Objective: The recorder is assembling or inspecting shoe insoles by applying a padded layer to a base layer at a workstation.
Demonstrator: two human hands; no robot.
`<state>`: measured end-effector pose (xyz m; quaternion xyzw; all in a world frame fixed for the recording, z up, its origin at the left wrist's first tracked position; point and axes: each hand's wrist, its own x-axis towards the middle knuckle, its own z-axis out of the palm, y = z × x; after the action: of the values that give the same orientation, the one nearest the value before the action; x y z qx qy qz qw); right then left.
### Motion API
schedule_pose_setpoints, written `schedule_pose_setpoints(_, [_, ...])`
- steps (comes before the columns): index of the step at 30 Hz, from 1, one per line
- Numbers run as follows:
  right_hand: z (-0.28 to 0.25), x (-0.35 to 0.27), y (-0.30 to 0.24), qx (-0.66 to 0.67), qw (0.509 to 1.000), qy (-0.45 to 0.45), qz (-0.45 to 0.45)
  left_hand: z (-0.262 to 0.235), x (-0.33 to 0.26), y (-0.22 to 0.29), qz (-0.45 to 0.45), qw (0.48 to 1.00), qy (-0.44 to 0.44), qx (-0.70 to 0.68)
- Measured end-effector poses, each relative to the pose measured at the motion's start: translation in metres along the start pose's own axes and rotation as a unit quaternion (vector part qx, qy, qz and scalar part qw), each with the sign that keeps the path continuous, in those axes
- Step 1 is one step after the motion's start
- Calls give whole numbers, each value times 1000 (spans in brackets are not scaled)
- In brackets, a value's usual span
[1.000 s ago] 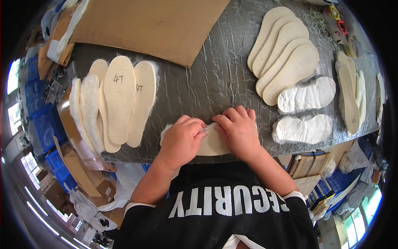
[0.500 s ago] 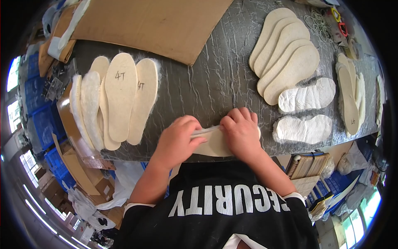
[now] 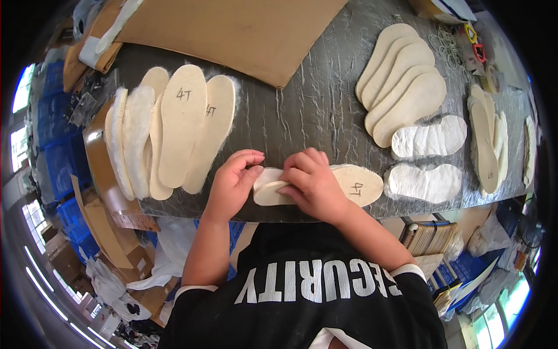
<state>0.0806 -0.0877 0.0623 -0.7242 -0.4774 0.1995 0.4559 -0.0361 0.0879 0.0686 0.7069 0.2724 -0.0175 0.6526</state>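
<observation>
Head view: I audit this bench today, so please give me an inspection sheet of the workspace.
Surface: dark grey crinkled table cover, a cardboard sheet at its far edge.
Job's things: beige insole lying flat at the near edge.
Clutter: insole stack on the left, fanned stack on the right, two white fleecy insoles, rubber bands.
Grippers: left hand and right hand both pressing on the insole.
Cables: nothing seen.
Surroundings: blue crates and cardboard boxes beside the table.
</observation>
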Motion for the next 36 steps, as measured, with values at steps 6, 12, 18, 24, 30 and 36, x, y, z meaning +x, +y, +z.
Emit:
schedule_pose_setpoints(6, [3, -18, 12, 49, 995, 75, 36, 8, -11, -3, -127, 986, 25, -102])
schedule_pose_setpoints(12, [8, -19, 11, 42, 996, 78, 31, 8, -9, -4, -116, 980, -21, -160])
schedule_pose_setpoints(18, [-20, -20, 7, 98, 993, -45, -56, 22, -13, -14, -9, 985, 15, 170])
schedule_pose_setpoints(24, [-74, -48, 22, 468, 874, -124, 25, 15, -16, -28, 109, 932, 128, 320])
schedule_pose_setpoints(30, [-97, -63, 33, 596, 802, 39, -3, 11, -21, -30, 123, 932, 157, 301])
schedule_pose_setpoints(36, [-80, -31, 17, 497, 863, 71, 64, -1, -31, -34, 85, 970, 172, 151])
